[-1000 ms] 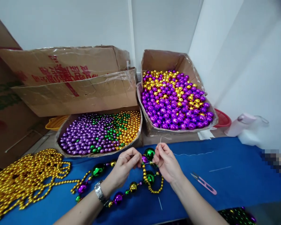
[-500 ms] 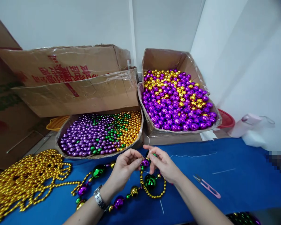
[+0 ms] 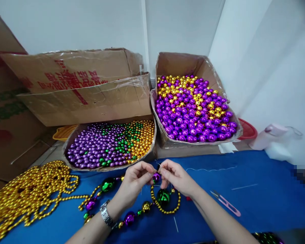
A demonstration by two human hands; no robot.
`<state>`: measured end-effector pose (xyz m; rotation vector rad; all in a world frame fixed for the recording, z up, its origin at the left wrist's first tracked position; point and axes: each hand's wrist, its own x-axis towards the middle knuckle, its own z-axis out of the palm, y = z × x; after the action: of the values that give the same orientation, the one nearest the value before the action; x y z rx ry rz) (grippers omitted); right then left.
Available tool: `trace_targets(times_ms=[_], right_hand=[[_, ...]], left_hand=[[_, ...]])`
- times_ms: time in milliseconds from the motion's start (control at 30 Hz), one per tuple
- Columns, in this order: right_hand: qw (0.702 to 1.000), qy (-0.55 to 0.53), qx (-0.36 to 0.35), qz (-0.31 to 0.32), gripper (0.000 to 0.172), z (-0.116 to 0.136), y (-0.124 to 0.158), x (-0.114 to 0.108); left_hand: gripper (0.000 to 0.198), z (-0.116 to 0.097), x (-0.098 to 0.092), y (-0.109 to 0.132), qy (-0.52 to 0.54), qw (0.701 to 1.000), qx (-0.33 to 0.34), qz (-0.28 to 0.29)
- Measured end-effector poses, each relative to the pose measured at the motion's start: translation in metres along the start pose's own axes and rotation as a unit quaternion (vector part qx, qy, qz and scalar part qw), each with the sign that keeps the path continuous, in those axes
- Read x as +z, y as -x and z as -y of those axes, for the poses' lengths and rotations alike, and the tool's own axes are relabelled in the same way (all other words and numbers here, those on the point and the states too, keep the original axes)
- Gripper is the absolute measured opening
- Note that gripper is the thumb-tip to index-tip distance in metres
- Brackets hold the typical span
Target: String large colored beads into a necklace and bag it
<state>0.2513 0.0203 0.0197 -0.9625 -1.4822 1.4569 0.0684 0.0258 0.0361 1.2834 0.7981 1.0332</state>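
Left grip (image 3: 138, 178) and right grip (image 3: 177, 176) both pinched closed on thin white thread (image 3: 158, 164); large green bead (image 3: 163, 197) just nearer.

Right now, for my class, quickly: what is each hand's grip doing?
Left hand: closed in a fingertip pinch; what it holds is too small to tell.
Right hand: closed in a fingertip pinch, apparently on thin white thread.
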Motion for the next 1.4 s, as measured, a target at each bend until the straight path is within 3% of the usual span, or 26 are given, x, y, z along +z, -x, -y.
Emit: trace_targets(times_ms=[133,200,300,367,467,600,733,867,933,1000,1033,1100,1167,1200,1300,1367,1400], right_hand=[[0.998,0.047,-0.002,-0.051,0.024,0.006,-0.001,-0.003],[0.985,0.161,-0.026,-0.061,0.018,0.009,0.001,-0.005],[0.904,0.413,-0.102,-0.045,0.019,0.015,0.005,-0.009],[0.858,0.498,-0.122,-0.023,0.024,0.018,0.008,-0.01],[0.863,0.492,-0.115,-0.003,0.025,0.025,0.011,-0.011],[0.899,0.423,-0.11,-0.009,0.022,0.032,0.011,-0.008],[0.906,0.404,-0.124,-0.018,0.019,0.039,0.01,-0.004],[0.895,0.423,-0.139,-0.008,0.017,0.045,0.015,-0.015],[0.882,0.455,-0.125,0.006,0.019,0.045,0.022,-0.029],[0.875,0.476,-0.094,-0.003,0.023,0.039,0.031,-0.045],[0.884,0.462,-0.072,-0.017,0.026,0.035,0.035,-0.051],[0.94,0.335,-0.027,-0.06,0.027,0.022,0.041,-0.056],[0.992,0.077,-0.007,-0.099,0.026,0.007,0.042,-0.048],[0.991,-0.069,-0.01,-0.111,0.026,0.0,0.041,-0.04],[0.911,-0.388,-0.031,-0.133,0.023,-0.011,0.032,-0.013],[0.866,-0.478,-0.029,-0.141,0.021,-0.012,0.026,-0.002],[0.858,-0.491,-0.029,-0.147,0.022,-0.012,0.023,0.0]], left_hand=[[0.012,-0.006,-0.002,0.0,-0.074,0.996,0.034,0.044],[0.015,-0.009,-0.003,0.002,-0.162,0.981,0.08,0.067],[0.02,-0.012,-0.004,0.007,-0.308,0.938,0.139,0.079],[0.025,-0.012,-0.003,0.01,-0.38,0.907,0.163,0.081],[0.03,-0.009,-0.001,0.012,-0.431,0.88,0.184,0.077],[0.031,-0.005,0.005,0.011,-0.428,0.882,0.181,0.079],[0.021,-0.005,0.01,0.003,-0.357,0.921,0.142,0.06],[0.022,-0.009,0.0,0.001,-0.113,0.992,0.019,0.059],[0.017,-0.007,-0.013,0.003,0.047,0.997,-0.03,0.05],[0.016,-0.003,-0.028,0.006,0.191,0.98,-0.053,0.033],[0.018,-0.001,-0.034,0.008,0.253,0.965,-0.057,0.026],[0.024,0.005,-0.041,0.009,0.356,0.932,-0.056,0.019],[0.026,0.011,-0.038,0.008,0.423,0.905,-0.048,0.024],[0.025,0.012,-0.034,0.007,0.441,0.896,-0.042,0.025],[0.02,0.013,-0.014,0.003,0.466,0.885,-0.019,0.014],[0.021,0.01,-0.003,0.001,0.467,0.884,-0.012,-0.004],[0.022,0.008,0.0,0.001,0.459,0.888,-0.011,-0.016]])
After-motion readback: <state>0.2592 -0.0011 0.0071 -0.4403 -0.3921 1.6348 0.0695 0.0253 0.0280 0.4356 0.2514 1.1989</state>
